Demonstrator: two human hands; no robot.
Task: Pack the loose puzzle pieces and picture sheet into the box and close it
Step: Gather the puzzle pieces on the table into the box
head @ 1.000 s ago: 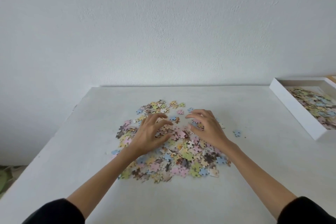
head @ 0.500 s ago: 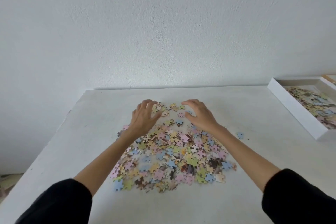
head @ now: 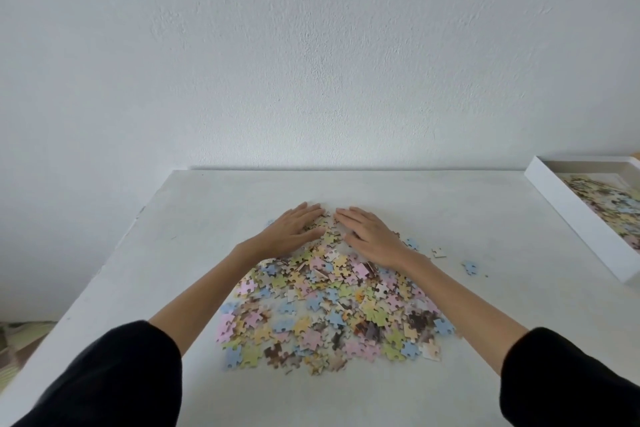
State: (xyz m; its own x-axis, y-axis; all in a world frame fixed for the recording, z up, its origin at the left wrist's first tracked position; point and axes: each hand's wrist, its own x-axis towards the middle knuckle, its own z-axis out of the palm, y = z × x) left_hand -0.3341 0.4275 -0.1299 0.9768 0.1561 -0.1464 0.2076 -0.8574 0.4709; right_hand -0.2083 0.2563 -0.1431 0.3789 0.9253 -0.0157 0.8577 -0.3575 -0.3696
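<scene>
A heap of pastel puzzle pieces [head: 329, 308] lies in the middle of the white table [head: 433, 204]. My left hand [head: 294, 230] and my right hand [head: 369, 236] lie flat on the heap's far edge, fingers straight and fingertips nearly meeting, with pieces under and between them. The open white box [head: 571, 218] stands at the right edge of the table with several pieces inside. I see no picture sheet.
A few stray pieces lie to the right of the heap: a white one [head: 439, 252] and a blue one [head: 470, 268]. The wall [head: 311, 62] rises right behind the table. The table's left edge drops to the floor [head: 20, 340].
Both hands reached farther away from me to the heap's far edge and flattened out, fingers now straight. The fingertips came closer together.
</scene>
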